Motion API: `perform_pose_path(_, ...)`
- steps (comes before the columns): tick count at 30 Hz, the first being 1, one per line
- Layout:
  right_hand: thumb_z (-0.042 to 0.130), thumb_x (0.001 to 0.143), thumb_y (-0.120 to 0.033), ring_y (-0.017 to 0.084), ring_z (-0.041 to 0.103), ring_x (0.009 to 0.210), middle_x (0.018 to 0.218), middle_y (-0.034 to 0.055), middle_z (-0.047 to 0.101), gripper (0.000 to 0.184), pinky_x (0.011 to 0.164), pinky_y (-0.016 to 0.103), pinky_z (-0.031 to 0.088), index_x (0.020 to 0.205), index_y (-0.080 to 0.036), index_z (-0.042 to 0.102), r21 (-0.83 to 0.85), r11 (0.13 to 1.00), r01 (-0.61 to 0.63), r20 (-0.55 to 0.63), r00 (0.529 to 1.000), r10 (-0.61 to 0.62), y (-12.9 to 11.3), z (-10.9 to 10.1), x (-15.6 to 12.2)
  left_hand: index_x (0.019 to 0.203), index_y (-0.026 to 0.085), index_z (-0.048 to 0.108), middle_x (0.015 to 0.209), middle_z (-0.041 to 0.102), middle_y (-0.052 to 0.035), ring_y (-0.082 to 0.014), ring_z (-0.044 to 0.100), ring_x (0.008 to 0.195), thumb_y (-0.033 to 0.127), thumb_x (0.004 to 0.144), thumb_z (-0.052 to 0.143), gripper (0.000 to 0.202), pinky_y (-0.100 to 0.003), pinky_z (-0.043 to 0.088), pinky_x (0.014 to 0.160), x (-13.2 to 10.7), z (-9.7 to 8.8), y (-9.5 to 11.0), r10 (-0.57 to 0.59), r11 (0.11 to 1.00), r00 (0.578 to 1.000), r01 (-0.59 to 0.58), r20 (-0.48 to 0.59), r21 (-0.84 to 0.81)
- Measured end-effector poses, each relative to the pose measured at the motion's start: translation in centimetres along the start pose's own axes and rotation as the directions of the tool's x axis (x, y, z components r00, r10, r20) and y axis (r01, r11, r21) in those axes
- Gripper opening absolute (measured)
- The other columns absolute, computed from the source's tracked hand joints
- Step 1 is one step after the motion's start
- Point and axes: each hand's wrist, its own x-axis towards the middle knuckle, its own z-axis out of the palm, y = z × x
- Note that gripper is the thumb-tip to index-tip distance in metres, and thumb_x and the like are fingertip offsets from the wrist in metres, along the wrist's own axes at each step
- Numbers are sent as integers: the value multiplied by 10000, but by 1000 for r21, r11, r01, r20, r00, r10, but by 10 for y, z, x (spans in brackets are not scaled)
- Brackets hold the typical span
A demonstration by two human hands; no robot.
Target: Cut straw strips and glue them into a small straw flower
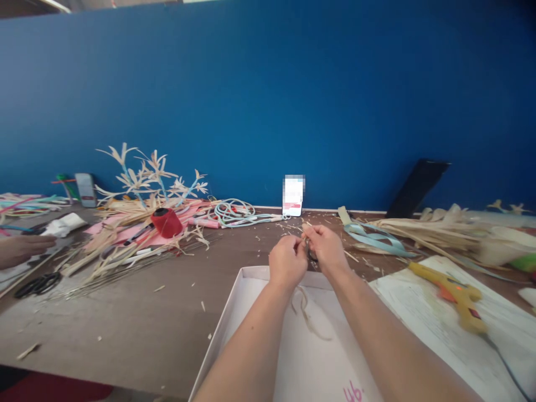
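My left hand (288, 259) and my right hand (325, 245) meet above the far edge of a white shallow box lid (255, 272). Both are closed, fingertips pinched together around a thin straw-coloured strip (305, 226). Something small and dark shows just under my right fingers; its kind is hidden. Below my hands, inside the lid, lie curled pale strips (307, 318). A lit phone (293, 195) leans against the blue wall just beyond my fingers.
Left are dried-leaf flowers (157, 167), a red thread spool (166, 222), black scissors (37, 285) and a co-worker's hand (25, 249). To the right, a yellow glue gun (452, 296) rests on papers (402, 290), near blue ribbon (377, 237) and dried husks (439, 223).
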Motion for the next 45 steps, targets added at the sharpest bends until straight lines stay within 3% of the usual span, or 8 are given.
perform_pose_path(7, 541, 694, -558, 118, 480, 426, 585, 31, 623, 392, 452, 245, 371, 667, -170, 581, -242, 964, 113, -35, 992, -125, -3, 0, -1, 760, 211, 584, 753, 611, -11, -130, 523, 668, 274, 814, 441, 165, -231, 339, 589, 0, 1, -1, 1, 997, 999, -5, 53, 82)
perform_pose_path(17, 576, 662, -555, 135, 512, 435, 661, 56, 673, 389, 450, 257, 385, 714, -172, 616, -230, 973, 32, -81, 995, -52, -2, -2, -1, 766, 217, 598, 775, 614, -7, -127, 537, 689, 265, 804, 475, 138, -226, 346, 602, 1, 2, -1, -43, 992, 999, 42, 11, 116)
perform_pose_path(26, 572, 686, -537, 183, 606, 595, 655, 49, 672, 353, 598, 283, 427, 698, -185, 602, -296, 950, 97, -120, 983, -138, 0, -2, 0, 786, 230, 589, 804, 610, 2, -129, 540, 713, 271, 825, 446, 154, -232, 347, 611, -3, 3, 1, 52, 982, 999, -50, -7, 180)
perform_pose_path(35, 621, 641, -533, 136, 509, 406, 622, 47, 664, 349, 422, 262, 380, 711, -200, 544, -181, 982, 54, -136, 988, -79, 2, 0, -1, 790, 210, 590, 823, 612, -30, -150, 542, 767, 215, 817, 436, 157, -239, 357, 628, -4, 0, 3, 99, 968, 995, -99, 11, 229)
perform_pose_path(39, 650, 609, -539, 116, 456, 322, 641, 44, 672, 401, 344, 260, 337, 784, -212, 498, -94, 995, 19, -134, 991, -31, 1, 0, -1, 767, 213, 597, 787, 612, -19, -139, 539, 724, 225, 809, 448, 156, -234, 358, 620, -2, 0, 1, 38, 987, 999, -36, -5, 155)
perform_pose_path(45, 548, 664, -611, 97, 485, 330, 785, 56, 692, 442, 343, 243, 349, 828, -201, 563, -57, 998, 7, -92, 996, -13, 6, -3, 3, 778, 200, 622, 765, 627, -16, -130, 540, 689, 264, 788, 477, 159, -234, 379, 632, 4, 2, -8, -81, 997, 997, 81, -19, -7)
